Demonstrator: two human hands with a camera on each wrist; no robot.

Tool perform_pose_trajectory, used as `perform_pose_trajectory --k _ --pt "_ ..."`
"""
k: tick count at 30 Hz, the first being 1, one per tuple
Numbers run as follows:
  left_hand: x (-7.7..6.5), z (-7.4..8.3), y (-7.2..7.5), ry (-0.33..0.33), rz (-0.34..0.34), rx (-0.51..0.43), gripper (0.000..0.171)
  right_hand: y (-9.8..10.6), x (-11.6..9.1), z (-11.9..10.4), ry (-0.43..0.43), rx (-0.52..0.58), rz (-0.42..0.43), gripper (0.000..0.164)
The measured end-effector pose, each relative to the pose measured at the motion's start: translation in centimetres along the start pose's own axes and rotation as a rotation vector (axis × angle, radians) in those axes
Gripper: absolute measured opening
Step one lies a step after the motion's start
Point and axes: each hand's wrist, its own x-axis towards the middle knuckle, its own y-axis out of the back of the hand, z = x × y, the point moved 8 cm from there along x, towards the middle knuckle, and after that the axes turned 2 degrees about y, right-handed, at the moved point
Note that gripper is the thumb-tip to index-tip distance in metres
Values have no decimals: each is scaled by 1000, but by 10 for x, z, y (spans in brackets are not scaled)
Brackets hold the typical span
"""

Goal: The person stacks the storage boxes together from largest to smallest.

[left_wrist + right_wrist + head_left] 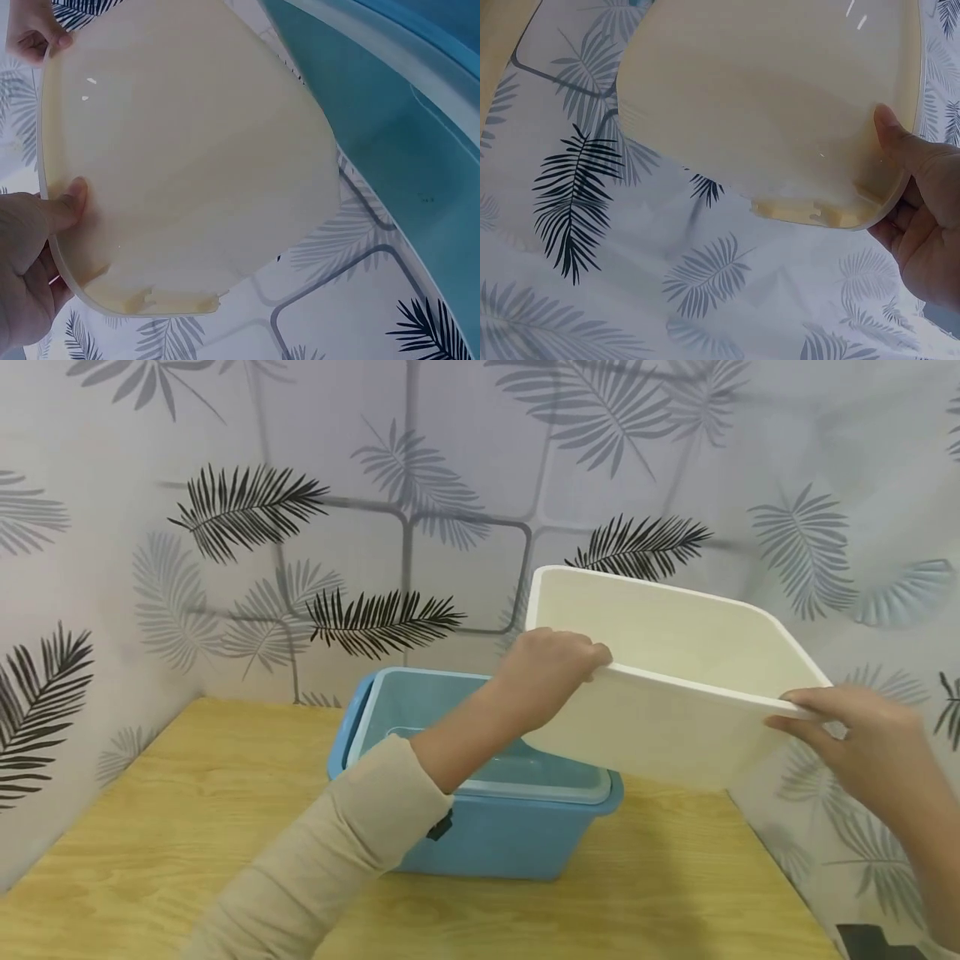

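A cream plastic bin [660,718] is up in the air, its opening tilted away from me. My left hand [551,672] grips its near rim toward the left end. At the right corner of that same rim, my right hand [870,743] pinches the edge. Each wrist view has a thumb on the smooth outer wall of the cream bin [187,135], with fingers curled behind the rim. Below and to the left, a blue bin [487,843] stands on the table with a lighter blue bin [427,693] nested inside. My left forearm partly covers both.
The wooden table [187,810] runs back to a wall covering [465,468] printed with grey and black leaves. That covering also rises close along the table's left and right edges. A beige sleeve [330,852] crosses over the table's front.
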Motion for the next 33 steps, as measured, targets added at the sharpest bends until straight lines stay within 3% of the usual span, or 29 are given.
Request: perform_pose_trajectory --k 10,23,33 --pt "-27 -31 10 36 43 -93 17 -18 15 -21 20 66 63 63" --pt "-60 -62 23 132 70 -59 16 -36 35 -48 53 151 90 57" --pt "-81 -78 30 143 133 -26 19 -48 43 -64 53 170 129 52"
